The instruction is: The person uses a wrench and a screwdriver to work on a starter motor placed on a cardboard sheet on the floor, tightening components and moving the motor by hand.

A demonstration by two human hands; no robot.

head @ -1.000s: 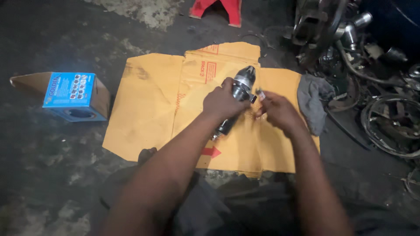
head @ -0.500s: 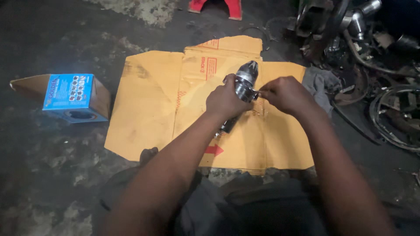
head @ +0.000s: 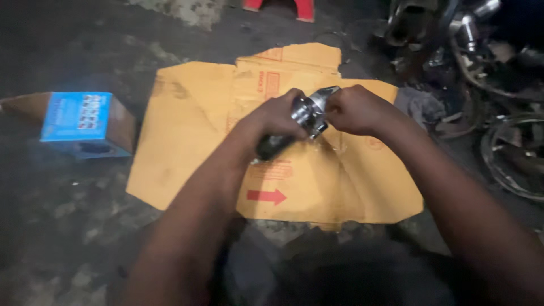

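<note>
My left hand (head: 277, 116) grips a metal cylindrical part (head: 309, 113) with a dark lower body and a shiny silver upper end, held tilted above a flattened yellow cardboard sheet (head: 187, 136). My right hand (head: 354, 109) is closed around the part's silver top end. The fingers cover most of the silver end. Both forearms reach in from the bottom of the view.
A small blue and brown box (head: 85, 124) lies on the dark floor at left. A grey rag (head: 422, 105) sits by the cardboard's right edge. Metal parts, hoses and a ring (head: 510, 153) crowd the right side. A red stand (head: 283, 7) is at top.
My right hand has moved onto the part's silver end and closed on it. The view has shifted closer; the left hand's grip is unchanged.
</note>
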